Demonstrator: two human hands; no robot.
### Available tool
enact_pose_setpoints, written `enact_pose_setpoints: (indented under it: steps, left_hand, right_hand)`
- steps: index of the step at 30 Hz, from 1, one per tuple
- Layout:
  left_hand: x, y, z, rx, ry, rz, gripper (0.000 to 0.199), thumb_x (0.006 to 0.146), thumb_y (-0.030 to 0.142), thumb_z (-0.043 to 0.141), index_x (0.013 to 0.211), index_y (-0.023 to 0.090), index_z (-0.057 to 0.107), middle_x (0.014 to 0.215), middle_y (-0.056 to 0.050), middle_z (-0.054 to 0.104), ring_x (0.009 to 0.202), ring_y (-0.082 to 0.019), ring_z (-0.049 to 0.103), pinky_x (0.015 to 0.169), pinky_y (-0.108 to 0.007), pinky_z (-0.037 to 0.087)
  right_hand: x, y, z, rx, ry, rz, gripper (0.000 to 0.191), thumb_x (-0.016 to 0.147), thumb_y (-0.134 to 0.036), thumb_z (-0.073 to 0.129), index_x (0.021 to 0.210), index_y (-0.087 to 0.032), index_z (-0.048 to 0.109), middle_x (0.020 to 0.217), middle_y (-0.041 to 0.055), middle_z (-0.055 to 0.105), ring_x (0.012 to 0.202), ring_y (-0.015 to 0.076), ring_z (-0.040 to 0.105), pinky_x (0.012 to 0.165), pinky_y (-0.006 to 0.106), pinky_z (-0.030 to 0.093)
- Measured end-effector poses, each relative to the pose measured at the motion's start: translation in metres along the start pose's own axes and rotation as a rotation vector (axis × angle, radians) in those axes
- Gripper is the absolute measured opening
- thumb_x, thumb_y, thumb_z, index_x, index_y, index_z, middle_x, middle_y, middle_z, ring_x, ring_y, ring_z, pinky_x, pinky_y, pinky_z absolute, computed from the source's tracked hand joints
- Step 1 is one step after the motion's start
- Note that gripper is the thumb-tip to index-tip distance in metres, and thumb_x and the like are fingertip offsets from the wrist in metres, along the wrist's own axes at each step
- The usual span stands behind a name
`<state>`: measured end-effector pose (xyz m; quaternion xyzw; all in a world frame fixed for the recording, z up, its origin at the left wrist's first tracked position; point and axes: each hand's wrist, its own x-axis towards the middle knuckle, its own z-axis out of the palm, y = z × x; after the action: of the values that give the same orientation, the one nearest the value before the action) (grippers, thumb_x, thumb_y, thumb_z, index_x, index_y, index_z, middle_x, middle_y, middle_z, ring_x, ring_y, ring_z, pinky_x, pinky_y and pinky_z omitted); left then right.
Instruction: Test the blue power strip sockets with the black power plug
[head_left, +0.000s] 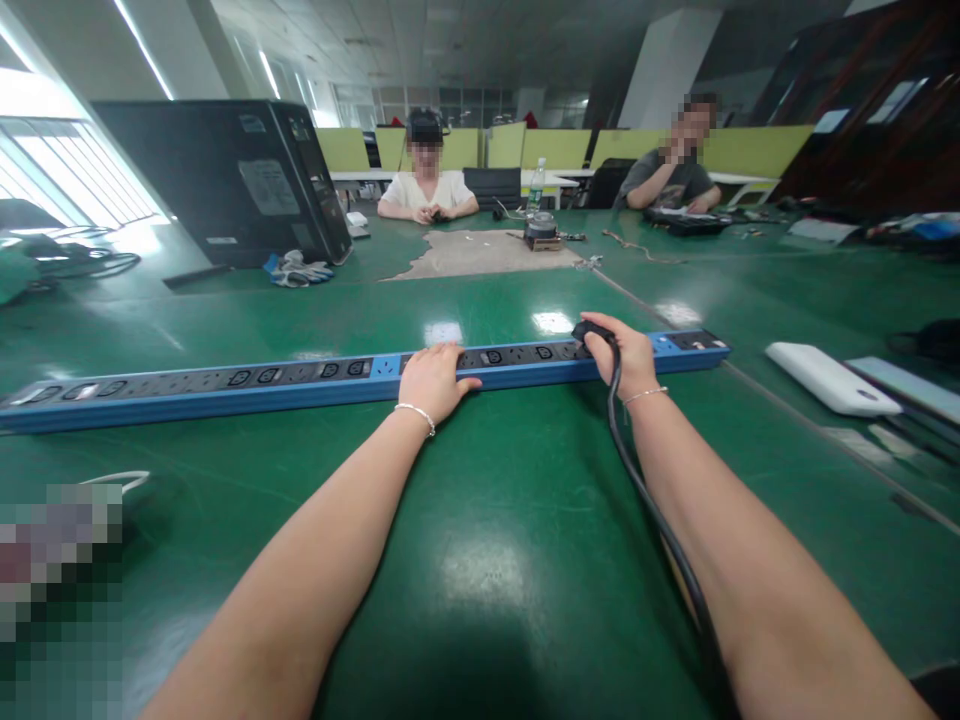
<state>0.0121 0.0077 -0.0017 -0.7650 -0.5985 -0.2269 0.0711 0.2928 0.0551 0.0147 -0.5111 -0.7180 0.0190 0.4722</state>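
Observation:
A long blue power strip (322, 393) with black sockets lies across the green table. My left hand (433, 382) grips the strip near its middle, fingers over the top towards the far side and thumb along the near edge. In my right hand (626, 352) is a black plug (594, 330), pinched between thumb and fingers just above the sockets at the strip's right part. Whether it touches a socket I cannot tell. Its black cable (651, 480) hangs down along my right forearm to the bottom edge.
A black computer case (225, 185) stands at the back left with gloves (298, 269) beside it. To the right lie a white device (831, 378) and other flat items. Two people sit across the table. A bottle (537, 187) stands at the back.

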Motion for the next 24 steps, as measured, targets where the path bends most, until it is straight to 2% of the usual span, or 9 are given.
enact_pose_setpoints:
  steps: [6, 16, 24]
  left_hand:
    - [0.0, -0.002, 0.002, 0.006, 0.011, 0.016, 0.055, 0.075, 0.05, 0.061, 0.118, 0.017, 0.051, 0.127, -0.014, 0.055, 0.12, -0.026, 0.048, 0.103, -0.039, 0.032]
    - [0.0, 0.0, 0.0, -0.002, -0.01, -0.006, 0.054, 0.074, 0.05, 0.062, 0.119, 0.021, 0.051, 0.129, -0.012, 0.054, 0.122, -0.025, 0.047, 0.104, -0.039, 0.031]
    - [0.001, -0.001, 0.001, -0.02, -0.006, -0.003, 0.055, 0.075, 0.05, 0.061, 0.119, 0.019, 0.052, 0.129, -0.012, 0.054, 0.122, -0.026, 0.047, 0.104, -0.039, 0.031]
  right_hand:
    - [-0.01, -0.002, 0.011, -0.033, 0.01, 0.009, 0.037, 0.079, -0.028, 0.048, 0.111, -0.016, 0.064, 0.108, 0.0078, 0.068, 0.096, 0.021, 0.064, 0.089, 0.036, 0.049]
    - [-0.017, -0.015, 0.01, -0.151, -0.059, -0.082, 0.039, 0.083, -0.025, 0.044, 0.118, -0.018, 0.059, 0.122, 0.0046, 0.061, 0.111, 0.0192, 0.057, 0.099, 0.035, 0.043]
    - [-0.017, -0.001, 0.012, -0.119, -0.023, -0.06, 0.037, 0.082, -0.026, 0.047, 0.115, -0.018, 0.062, 0.113, 0.0053, 0.066, 0.104, 0.0195, 0.061, 0.095, 0.034, 0.047]
